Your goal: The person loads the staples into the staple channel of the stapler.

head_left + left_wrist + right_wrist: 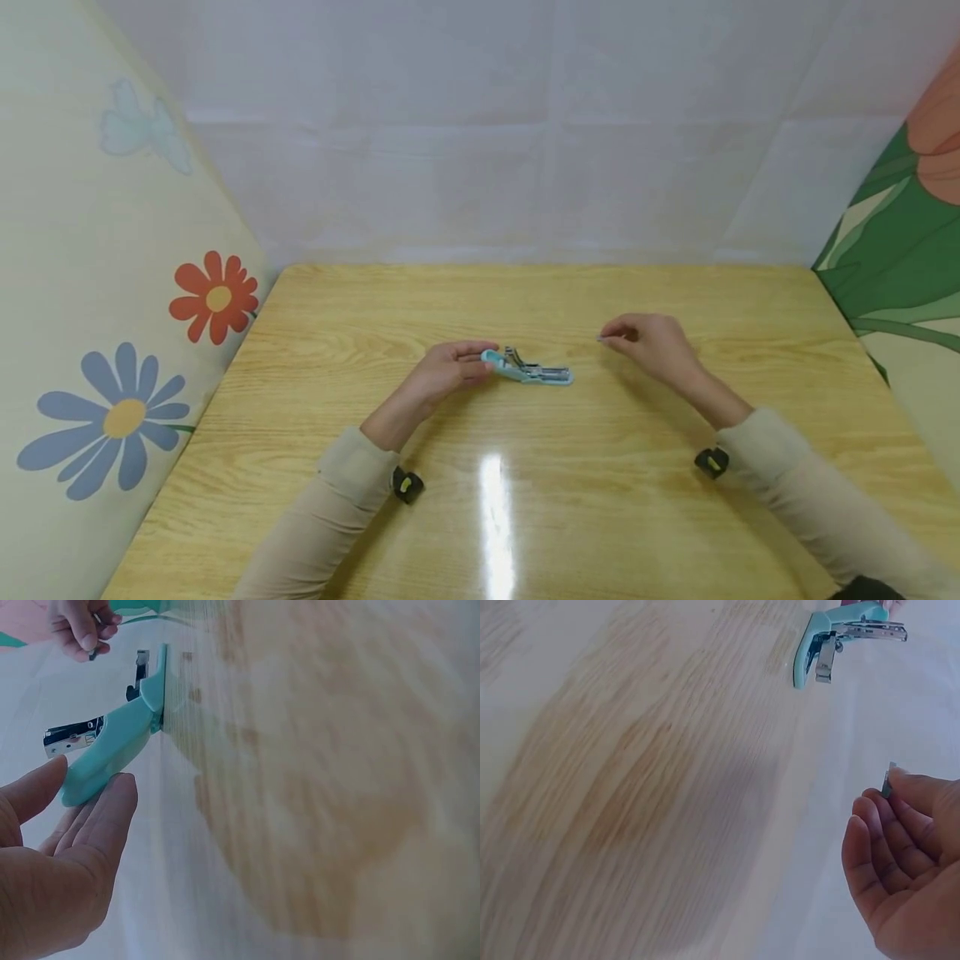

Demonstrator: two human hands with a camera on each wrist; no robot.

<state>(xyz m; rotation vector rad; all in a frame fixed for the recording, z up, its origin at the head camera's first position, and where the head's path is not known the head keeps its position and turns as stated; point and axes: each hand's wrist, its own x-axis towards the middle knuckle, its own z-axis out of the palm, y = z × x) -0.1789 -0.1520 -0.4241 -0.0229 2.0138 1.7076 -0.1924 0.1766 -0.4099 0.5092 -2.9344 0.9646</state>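
An opened teal stapler lies near the middle of the table, its metal parts swung apart from the teal body. My left hand holds one end of it between the thumb and fingers; in the left wrist view the stapler tilts up from the tabletop at that end. To the right, apart from the stapler, my right hand is raised over the table. Between thumb and index finger it pinches a small metallic strip that looks like a short row of staples. The fingertips partly hide the strip.
The wooden table has a glossy top with a bright reflection near the front. A pale cloth hangs behind its back edge. Flower-patterned panels stand at the left and right.
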